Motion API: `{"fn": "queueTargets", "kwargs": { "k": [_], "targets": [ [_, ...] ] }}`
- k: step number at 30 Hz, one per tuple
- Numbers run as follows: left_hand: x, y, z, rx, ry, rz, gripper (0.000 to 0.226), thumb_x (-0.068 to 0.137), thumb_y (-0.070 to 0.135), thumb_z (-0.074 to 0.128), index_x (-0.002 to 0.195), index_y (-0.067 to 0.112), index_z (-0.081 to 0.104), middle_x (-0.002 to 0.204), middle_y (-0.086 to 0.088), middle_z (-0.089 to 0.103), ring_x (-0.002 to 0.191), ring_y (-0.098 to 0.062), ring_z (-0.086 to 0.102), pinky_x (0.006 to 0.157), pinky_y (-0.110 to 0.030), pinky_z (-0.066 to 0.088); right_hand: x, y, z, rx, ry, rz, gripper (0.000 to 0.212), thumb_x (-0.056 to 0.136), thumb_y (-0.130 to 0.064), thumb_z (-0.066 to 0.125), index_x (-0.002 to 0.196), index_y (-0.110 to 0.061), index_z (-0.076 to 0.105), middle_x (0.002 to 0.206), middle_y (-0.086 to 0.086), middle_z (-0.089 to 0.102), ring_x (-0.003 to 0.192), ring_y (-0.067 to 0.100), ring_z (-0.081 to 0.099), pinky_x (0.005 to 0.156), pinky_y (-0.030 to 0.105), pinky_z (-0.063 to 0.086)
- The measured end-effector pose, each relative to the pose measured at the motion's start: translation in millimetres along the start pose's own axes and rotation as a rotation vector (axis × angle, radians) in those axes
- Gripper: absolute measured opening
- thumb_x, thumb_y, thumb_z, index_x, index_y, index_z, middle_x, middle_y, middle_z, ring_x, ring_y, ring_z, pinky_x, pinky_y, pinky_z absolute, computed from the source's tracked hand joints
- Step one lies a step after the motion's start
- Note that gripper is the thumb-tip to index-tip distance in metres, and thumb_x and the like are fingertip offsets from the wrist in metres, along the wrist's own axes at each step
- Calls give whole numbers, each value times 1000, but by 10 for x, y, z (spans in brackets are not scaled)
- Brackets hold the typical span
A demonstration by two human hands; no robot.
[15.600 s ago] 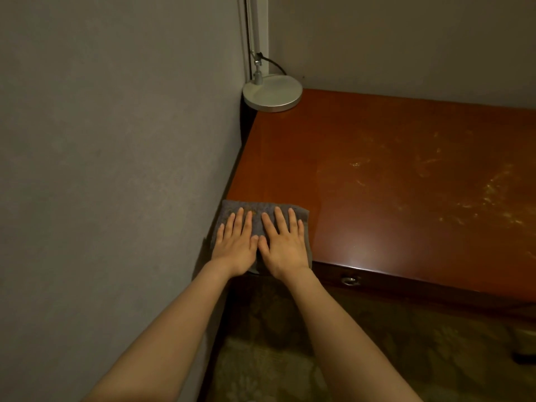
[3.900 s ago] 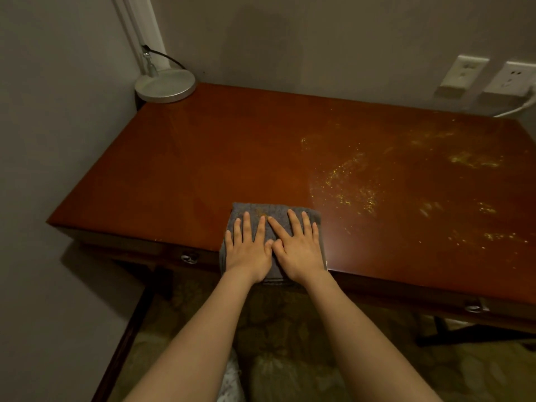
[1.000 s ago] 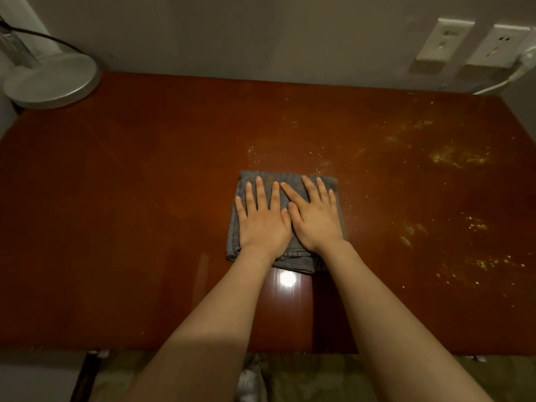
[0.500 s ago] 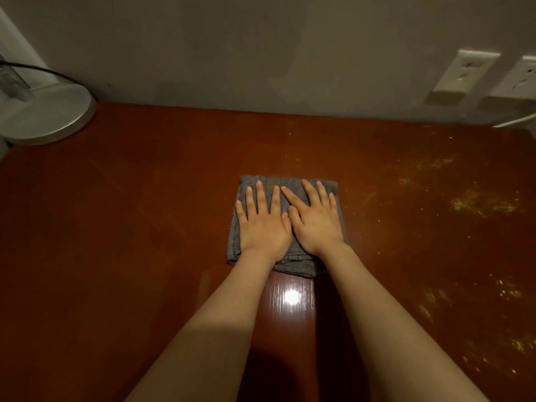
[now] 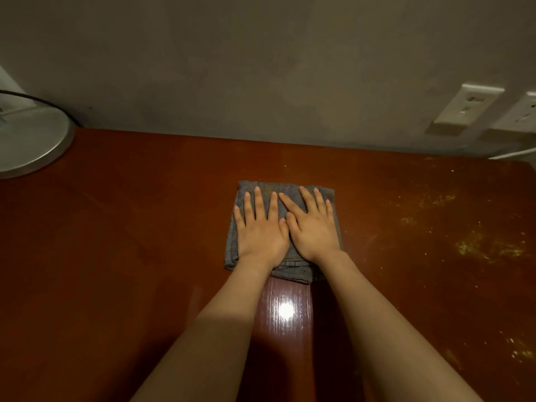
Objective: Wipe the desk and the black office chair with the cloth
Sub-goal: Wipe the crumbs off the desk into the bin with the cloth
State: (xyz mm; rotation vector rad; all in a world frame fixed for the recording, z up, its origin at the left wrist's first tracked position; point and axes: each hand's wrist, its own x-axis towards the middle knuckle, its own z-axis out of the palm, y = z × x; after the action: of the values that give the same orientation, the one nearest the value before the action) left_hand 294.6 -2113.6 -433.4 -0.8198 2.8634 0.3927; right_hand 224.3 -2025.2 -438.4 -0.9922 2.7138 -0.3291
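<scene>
Hands lie flat side by side, left hand (image 5: 261,233) and right hand (image 5: 314,232), fingers straight, pressing the cloth (image 5: 293,269) mid-desk (image 5: 130,256) near the wall; yellow grit (image 5: 487,248) lies to the right, nearer the right hand, so the next stroke likely goes rightward

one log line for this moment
step: desk wipe | left hand: flat on cloth | right hand: flat on cloth | cloth: folded, mid desk | specks: right side, unwiped | chair: not in view
</scene>
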Motion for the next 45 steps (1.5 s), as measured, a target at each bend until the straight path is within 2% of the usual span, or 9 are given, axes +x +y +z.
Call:
{"fn": "queueTargets", "kwargs": {
  "k": [26,45],
  "targets": [
    [935,72,-137,37,16,55,56,101,38,11,149,20,-10,156,-11,-19,143,-29,-19,115,-47,-10,835,182,-170,52,48,34,46,102,-37,23,148,-40,17,160,1,4,146,22,-9,116,42,-7],
    [1381,161,-204,58,14,15,56,101,39,12,150,22,-9,156,-10,-18,144,-29,-18,116,-47,-8,1281,327,-286,52,39,-12,47,102,-37,23,148,-39,17,160,3,5,146,25,-8,116,44,-6]
  ]
}}
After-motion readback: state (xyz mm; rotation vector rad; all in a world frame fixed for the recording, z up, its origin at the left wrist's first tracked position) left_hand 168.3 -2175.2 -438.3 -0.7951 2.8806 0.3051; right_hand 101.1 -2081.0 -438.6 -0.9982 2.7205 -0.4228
